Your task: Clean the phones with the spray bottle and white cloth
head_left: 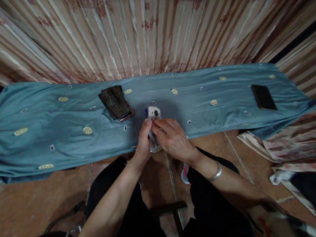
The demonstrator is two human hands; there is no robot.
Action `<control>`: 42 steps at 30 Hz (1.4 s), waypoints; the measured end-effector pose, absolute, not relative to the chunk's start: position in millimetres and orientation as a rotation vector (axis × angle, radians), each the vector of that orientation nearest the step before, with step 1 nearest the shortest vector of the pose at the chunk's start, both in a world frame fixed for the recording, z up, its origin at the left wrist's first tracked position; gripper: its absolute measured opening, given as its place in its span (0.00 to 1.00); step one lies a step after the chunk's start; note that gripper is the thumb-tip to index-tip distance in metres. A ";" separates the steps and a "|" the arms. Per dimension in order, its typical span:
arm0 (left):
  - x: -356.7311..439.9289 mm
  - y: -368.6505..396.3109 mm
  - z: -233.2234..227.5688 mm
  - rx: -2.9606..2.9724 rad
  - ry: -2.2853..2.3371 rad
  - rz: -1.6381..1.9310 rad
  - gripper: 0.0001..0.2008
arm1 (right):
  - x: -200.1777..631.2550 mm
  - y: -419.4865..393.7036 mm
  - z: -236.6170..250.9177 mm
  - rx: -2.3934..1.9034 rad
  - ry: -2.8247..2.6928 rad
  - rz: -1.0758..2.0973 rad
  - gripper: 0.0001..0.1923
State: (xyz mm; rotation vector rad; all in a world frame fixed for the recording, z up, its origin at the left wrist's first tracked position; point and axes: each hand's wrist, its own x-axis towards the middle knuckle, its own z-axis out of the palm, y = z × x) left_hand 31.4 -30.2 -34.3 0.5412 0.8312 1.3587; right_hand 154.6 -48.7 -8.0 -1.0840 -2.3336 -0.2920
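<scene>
A striped curtain (146,23) filled the whole back of the view, its folds running down to a long blue cloth (46,124) spread across a surface from the left edge to the right. Small yellow ovals and tiny white squares dotted the cloth. Below it lay a brown tiled floor (27,203), with the person's dark-clad legs and a stool (169,209) at the bottom centre.

On the cloth, left of centre, sat a stack of dark phones (115,102), fanned slightly and tilted. Well apart from it, near the right end, a single dark phone (263,97) lay flat by itself.

At the near edge of the cloth, just right of the stack, both hands met on a small white device (153,113) with a round dark lens on its upper face. The left hand (143,141) gripped it from the left, fingers curled narrow round its side and the thumb tip pressed at its top edge. The right hand (173,136) lay over its lower part from the right, fingers bent and closed on it, hiding most of the body. A silver bangle (215,173) circled the right wrist. Only the upper end of the device showed above the fingers.
</scene>
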 end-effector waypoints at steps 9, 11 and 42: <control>35.3 -34.5 -34.5 0.572 0.804 1.309 0.16 | 157.7 -40.8 -9.2 -1.174 -2.299 -0.248 0.18; 36.6 -35.6 -33.9 0.561 0.810 1.304 0.17 | 158.7 -38.9 -8.5 -1.194 -2.290 -0.237 0.18; 33.5 -37.8 -28.5 0.663 0.840 1.302 0.21 | 174.1 -13.5 -20.3 -1.364 -2.151 -0.119 0.22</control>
